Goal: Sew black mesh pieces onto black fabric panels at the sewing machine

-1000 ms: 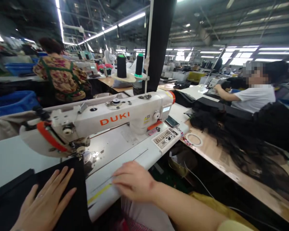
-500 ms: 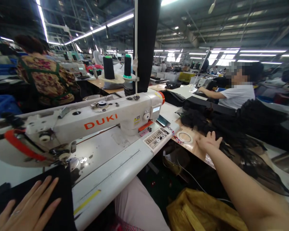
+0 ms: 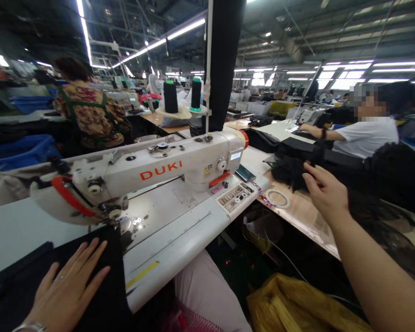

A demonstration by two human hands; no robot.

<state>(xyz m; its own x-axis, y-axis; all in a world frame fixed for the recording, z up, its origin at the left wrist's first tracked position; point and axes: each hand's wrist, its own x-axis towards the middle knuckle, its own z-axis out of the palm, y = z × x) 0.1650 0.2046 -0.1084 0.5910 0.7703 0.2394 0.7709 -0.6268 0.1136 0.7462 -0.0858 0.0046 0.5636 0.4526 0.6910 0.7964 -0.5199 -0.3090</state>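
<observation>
My left hand (image 3: 72, 281) lies flat with fingers spread on a black fabric piece (image 3: 105, 272). The far edge of this fabric lies under the needle area of a white sewing machine (image 3: 162, 173) marked DUKI. Off to the right, my right hand (image 3: 327, 191) is raised over the side table, its thumb and fingers pinched together. A bit of black fabric (image 3: 318, 152) rises at the fingertips, and the hand appears to grip it. Beneath and behind lies a heap of dark, partly sheer fabric (image 3: 376, 226); the forearm hides some of it.
A phone (image 3: 245, 173) and a bobbin tray (image 3: 234, 199) lie at the machine's right end. Near them is a white ring (image 3: 277, 198) on the side table. Two black thread cones (image 3: 170, 97) stand behind. One co-worker (image 3: 370, 133) sits at right, another (image 3: 88, 110) at left.
My right hand has risen from the dark heap and its spread fingers have closed, with black fabric lifting. The left hand stays flat on its fabric. The whole view has shifted slightly left.
</observation>
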